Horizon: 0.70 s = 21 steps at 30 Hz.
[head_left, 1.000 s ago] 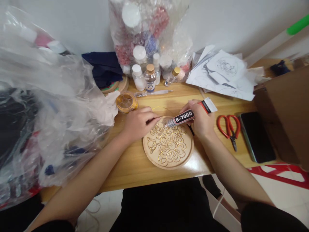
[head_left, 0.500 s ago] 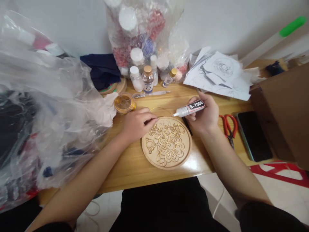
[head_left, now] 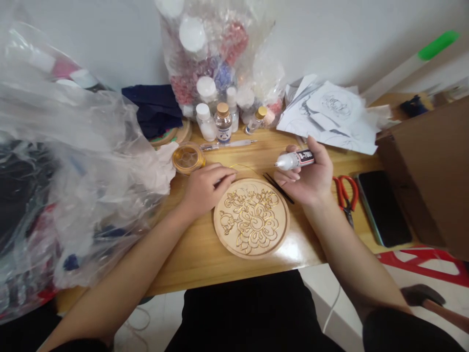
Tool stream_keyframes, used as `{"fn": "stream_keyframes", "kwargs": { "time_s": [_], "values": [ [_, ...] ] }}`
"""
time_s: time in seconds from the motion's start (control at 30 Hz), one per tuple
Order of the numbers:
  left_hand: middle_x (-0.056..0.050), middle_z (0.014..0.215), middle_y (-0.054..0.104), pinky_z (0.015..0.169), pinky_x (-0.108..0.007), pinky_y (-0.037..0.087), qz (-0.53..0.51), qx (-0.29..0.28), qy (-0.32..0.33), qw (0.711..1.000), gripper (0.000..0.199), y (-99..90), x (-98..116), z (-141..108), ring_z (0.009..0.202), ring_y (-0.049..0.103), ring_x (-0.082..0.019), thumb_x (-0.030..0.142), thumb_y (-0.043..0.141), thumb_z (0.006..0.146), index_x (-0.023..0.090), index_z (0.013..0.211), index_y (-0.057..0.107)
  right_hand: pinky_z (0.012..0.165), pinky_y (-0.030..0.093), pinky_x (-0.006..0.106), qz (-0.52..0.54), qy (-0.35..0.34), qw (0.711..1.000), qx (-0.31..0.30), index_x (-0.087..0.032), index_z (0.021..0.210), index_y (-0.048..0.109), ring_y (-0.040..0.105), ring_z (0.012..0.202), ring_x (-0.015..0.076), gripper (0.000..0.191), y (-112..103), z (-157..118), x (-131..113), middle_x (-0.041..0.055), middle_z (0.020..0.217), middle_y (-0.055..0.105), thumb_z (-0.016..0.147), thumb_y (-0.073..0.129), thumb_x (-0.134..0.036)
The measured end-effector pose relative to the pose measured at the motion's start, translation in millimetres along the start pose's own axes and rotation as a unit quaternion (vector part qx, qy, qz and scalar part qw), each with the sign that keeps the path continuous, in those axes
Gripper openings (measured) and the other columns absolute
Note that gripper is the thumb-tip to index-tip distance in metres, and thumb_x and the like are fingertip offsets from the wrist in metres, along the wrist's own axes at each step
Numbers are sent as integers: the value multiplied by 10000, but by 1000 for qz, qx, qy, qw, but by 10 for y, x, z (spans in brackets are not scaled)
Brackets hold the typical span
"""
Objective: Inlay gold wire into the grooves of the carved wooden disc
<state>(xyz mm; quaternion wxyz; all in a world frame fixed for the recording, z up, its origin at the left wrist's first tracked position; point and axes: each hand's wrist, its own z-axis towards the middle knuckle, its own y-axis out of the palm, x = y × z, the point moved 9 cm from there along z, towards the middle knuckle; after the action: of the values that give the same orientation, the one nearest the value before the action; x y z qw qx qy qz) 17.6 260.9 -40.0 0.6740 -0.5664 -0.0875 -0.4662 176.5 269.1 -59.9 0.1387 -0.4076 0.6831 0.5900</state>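
Perhaps to avoid dripping, the right hand (head_left: 315,177) clasps the glue tube (head_left: 290,161) beyond the board's (head_left: 282,231) one o'clock, while the left hand (head_left: 204,191) curls at ten, its pinch unclear.

Wears plain black sleeves (head_left: 399,332) ending near the elbows, shows left forearm (head_left: 146,259), right forearm (head_left: 351,254), left hand (head_left: 205,190) and right hand (head_left: 314,178) bare, and displays black clothing (head_left: 242,313) between the forearms.

Pale wall (head_left: 322,44) behind wooden table (head_left: 190,264); glare (head_left: 294,249) toward front; whitish floor (head_left: 166,313) below.
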Motion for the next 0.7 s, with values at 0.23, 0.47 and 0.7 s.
{"fn": "stream_keyframes", "kwargs": {
  "time_s": [0.23, 0.47, 0.7],
  "values": [
    [-28, 919, 731, 769, -254, 506, -16, 36, -29, 999, 174, -73, -43, 0, 833, 667, -134, 200, 519, 877, 171, 920, 685, 417, 284, 213, -61, 67, 995, 31, -196, 627, 557, 359, 387, 80, 339, -5, -4, 169, -54, 404, 384, 834, 462, -447],
    [-24, 866, 728, 725, -257, 509, -12, 12, -21, 1000, 141, -12, -32, -1, 791, 666, -137, 219, 545, 866, 180, 862, 680, 413, 255, 226, -54, 15, 991, 122, -204, 583, 551, 311, 391, 82, 325, -181, 0, -3, -55, 403, 346, 825, 484, -410],
    [-21, 847, 595, 737, -275, 486, -25, 38, -5, 999, 277, -87, -2, -15, 788, 571, -127, 100, 465, 829, 182, 1054, 604, 403, 242, 236, -40, -55, 992, 102, -221, 578, 513, 229, 376, 75, 361, -124, -28, -128, -75, 422, 275, 828, 508, -481]
  ]
}}
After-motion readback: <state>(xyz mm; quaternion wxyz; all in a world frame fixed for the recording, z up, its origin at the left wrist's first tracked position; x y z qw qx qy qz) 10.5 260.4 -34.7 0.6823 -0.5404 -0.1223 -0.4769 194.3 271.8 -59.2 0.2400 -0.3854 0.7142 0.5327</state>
